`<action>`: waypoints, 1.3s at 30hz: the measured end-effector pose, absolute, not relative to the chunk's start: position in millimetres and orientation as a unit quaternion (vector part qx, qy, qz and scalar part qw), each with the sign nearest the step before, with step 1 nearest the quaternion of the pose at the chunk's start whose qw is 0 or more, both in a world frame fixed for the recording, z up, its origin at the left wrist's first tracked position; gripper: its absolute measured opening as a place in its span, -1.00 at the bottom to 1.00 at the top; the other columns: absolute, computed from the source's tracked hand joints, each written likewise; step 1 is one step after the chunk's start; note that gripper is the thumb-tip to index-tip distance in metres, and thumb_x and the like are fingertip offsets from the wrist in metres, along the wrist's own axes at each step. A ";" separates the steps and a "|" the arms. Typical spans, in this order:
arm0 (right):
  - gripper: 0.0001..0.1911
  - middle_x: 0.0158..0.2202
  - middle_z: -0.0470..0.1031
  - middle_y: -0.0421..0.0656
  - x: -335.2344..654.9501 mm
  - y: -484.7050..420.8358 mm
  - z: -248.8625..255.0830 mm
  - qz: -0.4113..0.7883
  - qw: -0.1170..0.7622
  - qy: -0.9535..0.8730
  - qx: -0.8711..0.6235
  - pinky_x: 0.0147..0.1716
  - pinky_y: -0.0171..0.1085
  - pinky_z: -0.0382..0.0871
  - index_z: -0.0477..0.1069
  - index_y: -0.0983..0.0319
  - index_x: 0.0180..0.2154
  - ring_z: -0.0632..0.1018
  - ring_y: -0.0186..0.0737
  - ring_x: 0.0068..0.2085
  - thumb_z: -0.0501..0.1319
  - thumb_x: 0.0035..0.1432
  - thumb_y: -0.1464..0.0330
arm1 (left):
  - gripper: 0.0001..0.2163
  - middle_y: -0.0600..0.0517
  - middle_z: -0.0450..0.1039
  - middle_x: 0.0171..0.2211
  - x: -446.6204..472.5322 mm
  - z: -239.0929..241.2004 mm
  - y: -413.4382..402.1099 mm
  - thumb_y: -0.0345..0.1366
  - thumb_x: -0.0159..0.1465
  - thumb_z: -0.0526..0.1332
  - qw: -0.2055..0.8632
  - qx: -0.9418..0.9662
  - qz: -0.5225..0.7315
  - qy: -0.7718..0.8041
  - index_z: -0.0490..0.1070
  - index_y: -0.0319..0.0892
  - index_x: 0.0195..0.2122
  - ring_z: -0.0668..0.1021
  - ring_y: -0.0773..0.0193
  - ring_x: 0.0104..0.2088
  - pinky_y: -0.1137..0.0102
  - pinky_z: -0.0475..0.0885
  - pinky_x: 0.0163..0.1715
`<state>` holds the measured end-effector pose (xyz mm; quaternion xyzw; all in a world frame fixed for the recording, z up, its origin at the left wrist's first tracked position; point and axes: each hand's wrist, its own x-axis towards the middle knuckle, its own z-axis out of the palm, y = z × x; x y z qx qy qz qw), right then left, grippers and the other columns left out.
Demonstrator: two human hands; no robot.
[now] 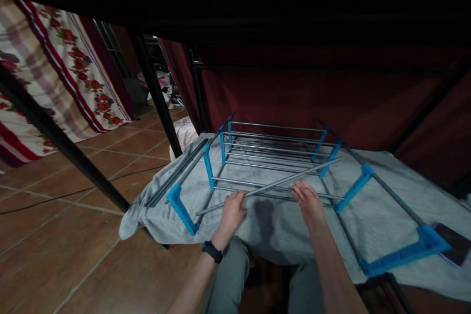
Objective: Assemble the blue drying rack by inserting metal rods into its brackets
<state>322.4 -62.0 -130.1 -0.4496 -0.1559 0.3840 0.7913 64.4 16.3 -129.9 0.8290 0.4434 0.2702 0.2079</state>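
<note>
Grey rod (pixel 274 184), 1 loose piece. Head view, the only 1: it lay slantwise over a low rack of rods and blue brackets (pixel 182 210), left end low near the near-left bracket, right end up by the far-right side. I couldn't tell whether its ends touched the frame. More loose rods (pixel 176 176) lay along the left edge of the grey cloth (pixel 423 186) under it all.

Left hand (pixel 232 208): fingers curled and closed around the rod, left of its middle. Right hand (pixel 308 202): partly open, fingers loosely bent, just below the rod; contact unclear from where I stood, and no firm hold showed.

Handling, my guess: light, probably hollow metal tube, stiff along its length, smooth enough to slip or roll in a loose pinch. Not fragile, though a hard knock might dent it. The blue brackets looked like plastic, likelier to crack if forced. With the left hand off-centre, the long right part could have swung like a lever. Best hold, I judged: 2 hands well apart, 1 toward each end, tips left bare; single-handed, the middle for balance.
</note>
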 end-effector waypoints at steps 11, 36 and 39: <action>-0.68 -0.23 0.60 -0.18 346.3 -68.9 -131.5 0.313 0.841 -0.105 -0.428 -0.07 -0.15 0.48 0.40 0.16 -0.25 0.59 -0.25 -0.22 0.39 -0.09 0.32 | -0.53 -0.10 0.48 -0.09 46.9 -135.8 18.2 -0.59 0.18 -0.02 0.120 0.872 0.168 0.444 0.37 -0.15 0.07 0.48 0.11 -0.03 0.26 0.24 0.01; -0.88 -0.52 0.32 -0.35 411.0 -106.7 -169.9 0.283 0.810 0.101 -0.504 -0.36 -0.48 0.48 0.27 0.19 -0.40 0.44 -0.50 -0.49 0.21 0.12 0.44 | -0.81 -0.17 0.43 -0.05 29.2 -142.5 27.4 -0.40 0.23 0.11 0.067 0.742 0.291 0.600 0.47 -0.15 -0.18 0.35 -0.07 0.11 -0.04 0.02 0.19; -0.90 -0.49 0.33 -0.33 417.5 -108.0 -171.5 0.283 0.808 0.126 -0.501 -0.35 -0.48 0.49 0.30 0.20 -0.39 0.45 -0.51 -0.48 0.20 0.14 0.46 | -0.85 -0.12 0.35 0.04 31.8 -150.5 37.2 -0.43 0.10 0.24 0.249 0.581 0.481 0.608 0.45 -0.13 -0.28 0.27 -0.05 0.20 -0.01 0.08 0.19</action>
